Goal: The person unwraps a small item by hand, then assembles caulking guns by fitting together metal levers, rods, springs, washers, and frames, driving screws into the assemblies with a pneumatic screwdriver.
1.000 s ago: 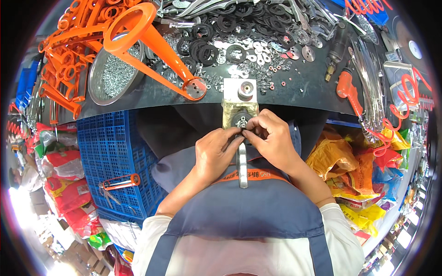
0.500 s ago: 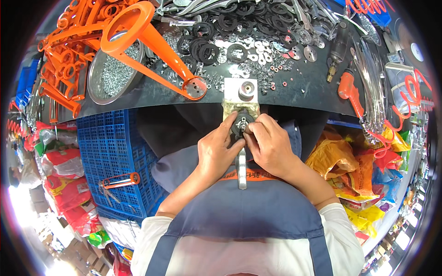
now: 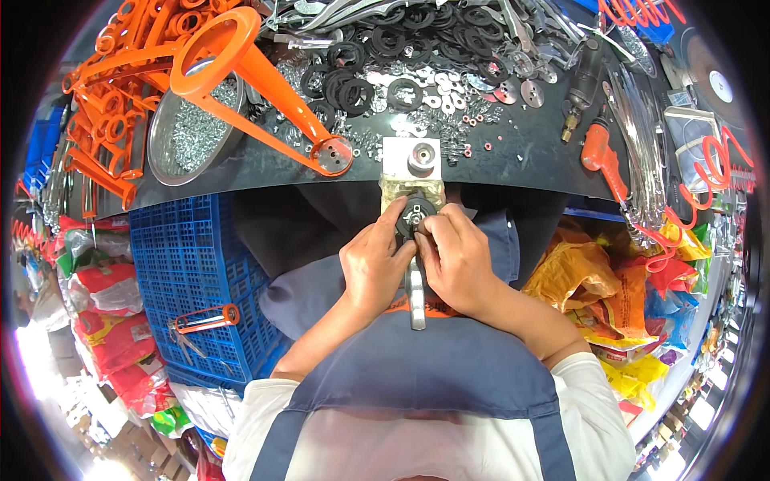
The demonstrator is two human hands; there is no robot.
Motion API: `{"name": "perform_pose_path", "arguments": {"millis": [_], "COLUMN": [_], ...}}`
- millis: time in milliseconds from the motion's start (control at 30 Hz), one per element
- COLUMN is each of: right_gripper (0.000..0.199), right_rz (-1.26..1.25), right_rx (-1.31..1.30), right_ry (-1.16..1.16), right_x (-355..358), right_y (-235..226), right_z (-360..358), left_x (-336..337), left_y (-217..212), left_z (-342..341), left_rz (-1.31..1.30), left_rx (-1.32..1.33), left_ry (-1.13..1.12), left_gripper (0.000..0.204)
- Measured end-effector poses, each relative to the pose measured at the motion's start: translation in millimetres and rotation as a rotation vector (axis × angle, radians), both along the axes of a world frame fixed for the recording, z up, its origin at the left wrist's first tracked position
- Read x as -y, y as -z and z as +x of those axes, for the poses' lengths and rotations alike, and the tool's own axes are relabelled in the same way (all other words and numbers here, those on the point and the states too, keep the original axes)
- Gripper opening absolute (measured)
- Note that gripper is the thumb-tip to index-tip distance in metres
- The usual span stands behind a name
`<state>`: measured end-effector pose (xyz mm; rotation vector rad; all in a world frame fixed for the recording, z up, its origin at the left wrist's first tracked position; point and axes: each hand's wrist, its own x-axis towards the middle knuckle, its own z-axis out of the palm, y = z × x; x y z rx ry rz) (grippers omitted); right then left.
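Note:
A round black part (image 3: 416, 215) with small metal pieces at its middle sits at the near side of a metal block fixture (image 3: 401, 168) on the bench edge. My left hand (image 3: 375, 258) grips its left rim between thumb and fingers. From the right, my right hand (image 3: 459, 255) pinches at the middle of the same part; any small piece between those fingertips is hidden. A flat silver metal lever (image 3: 418, 298) points from the part toward my body, passing between both hands.
An orange frame (image 3: 265, 88) leans over a metal bowl of small hardware (image 3: 192, 136). Black rings (image 3: 353, 94) lie piled at the back. A red-handled air tool (image 3: 597, 148) rests at right near coiled red hoses (image 3: 712, 164). A blue crate (image 3: 180, 264) stands left, bags (image 3: 589, 268) right.
The view has shifted slightly, so the bench things sit a little further left. Both hands stay at the black part, with only small finger movement.

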<state>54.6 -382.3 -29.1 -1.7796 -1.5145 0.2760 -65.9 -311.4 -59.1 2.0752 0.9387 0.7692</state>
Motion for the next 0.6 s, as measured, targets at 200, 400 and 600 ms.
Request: {"name": "perform_pose_path", "arguments": {"millis": [200,400,600], "right_gripper": [0.013,0.006,0.007], "right_rz": [-0.047,0.069,-0.023], "right_rx": [-0.107,-0.376,-1.160], "right_ry": [-0.063,0.101,0.145], "right_x": [7,17,36], "right_y": [-5,-17,-17], "right_z": [-26,21,57], "left_x": [2,1,-8], "left_y": [7,1,-18], "left_z": [-2,-3,-36], "left_rz": [0.032,-0.014,-0.415], "left_rx": [0.070,-0.008,0.275], "left_ry": [-0.015,0.015,0.064], "left_gripper": [0.056,0.061,0.054]}}
